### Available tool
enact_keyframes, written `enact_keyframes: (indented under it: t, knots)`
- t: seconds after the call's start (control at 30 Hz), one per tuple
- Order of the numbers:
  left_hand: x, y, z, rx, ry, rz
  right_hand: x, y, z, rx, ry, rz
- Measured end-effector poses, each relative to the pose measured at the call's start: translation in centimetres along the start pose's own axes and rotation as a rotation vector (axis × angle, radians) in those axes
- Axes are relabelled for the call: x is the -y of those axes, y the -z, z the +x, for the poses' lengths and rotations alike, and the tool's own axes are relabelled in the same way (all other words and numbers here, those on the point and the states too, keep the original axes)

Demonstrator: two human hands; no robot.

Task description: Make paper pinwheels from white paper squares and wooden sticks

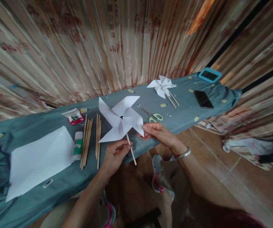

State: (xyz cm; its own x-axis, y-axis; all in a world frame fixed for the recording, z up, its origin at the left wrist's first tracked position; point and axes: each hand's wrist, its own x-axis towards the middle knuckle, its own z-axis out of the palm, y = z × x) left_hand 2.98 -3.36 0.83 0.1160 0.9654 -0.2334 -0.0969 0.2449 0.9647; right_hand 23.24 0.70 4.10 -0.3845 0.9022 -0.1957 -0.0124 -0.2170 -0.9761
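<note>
A white paper pinwheel (123,114) with a silver pin at its centre is held up over the front of the table. Its thin wooden stick (131,148) slants down toward me. My left hand (117,153) pinches that stick just below the paper blades. With thumb and fingers, my right hand (156,131) grips the tip of the pinwheel's lower right blade. Behind my right hand lie scissors (155,117) with pale green handles. Left of the pinwheel, several wooden sticks (86,142) lie in two groups beside a glue stick (78,145).
White paper sheets (41,158) lie at the left, with a small red box (76,118) of metal pins behind. Finished-looking pinwheels (162,86) rest at the back right, near a black phone (203,99) and a blue digital clock (209,75). A curtain (117,47) hangs behind the table.
</note>
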Motion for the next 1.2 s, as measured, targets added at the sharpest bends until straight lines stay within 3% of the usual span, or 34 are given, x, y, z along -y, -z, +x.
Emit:
enact_keyframes:
  t: [0.13, 0.67, 1.2]
  knots:
    - [0.2, 0.0, 0.0, -0.004, -0.013, 0.011, -0.3, -0.3, 0.3, -0.058, 0.036, -0.013]
    - [0.9, -0.1, 0.4, -0.006, -0.070, -0.023, -0.6, -2.9, 0.2, 0.066, -0.124, 0.370]
    - [0.9, 0.1, 0.3, -0.033, -0.040, 0.013, 0.0, -1.2, -0.1, 0.011, -0.096, 0.414]
